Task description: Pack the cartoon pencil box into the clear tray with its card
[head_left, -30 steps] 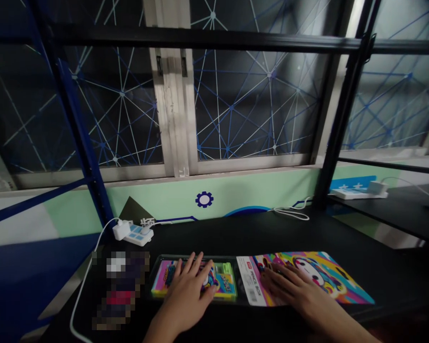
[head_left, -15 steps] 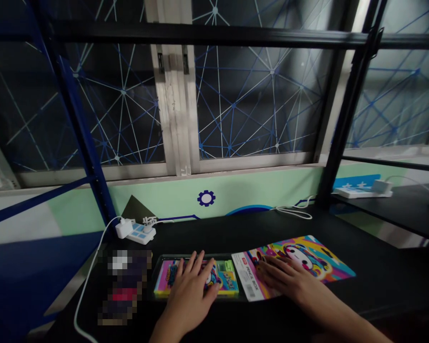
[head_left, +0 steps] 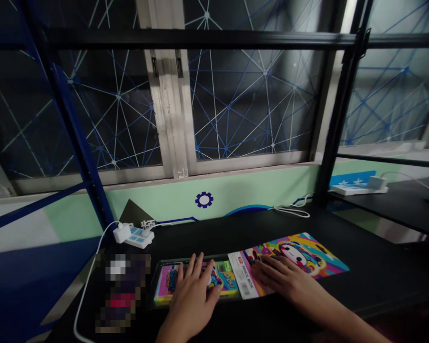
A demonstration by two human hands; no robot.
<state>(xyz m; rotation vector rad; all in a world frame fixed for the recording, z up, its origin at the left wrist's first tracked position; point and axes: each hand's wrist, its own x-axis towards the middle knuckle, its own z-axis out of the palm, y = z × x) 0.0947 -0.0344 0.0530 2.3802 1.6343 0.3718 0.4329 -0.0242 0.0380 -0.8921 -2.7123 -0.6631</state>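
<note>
Lying in dark tray (head_left: pixel 168 261): colourful box (head_left: pixel 229 282), left fingers (head_left: pixel 199 267) atop.

Head-worn view, facing forward, angled down

L hand (head_left: pixel 193 297) is hiding part of colorful box (head_left: pixel 229 282), R hand (head_left: pixel 284 277) is covering some of printed card (head_left: pixel 303 252), pixelation is blurring dark item (head_left: pixel 123 300), & btm edge is cutting off white cable (head_left: pixel 84 295).
</note>
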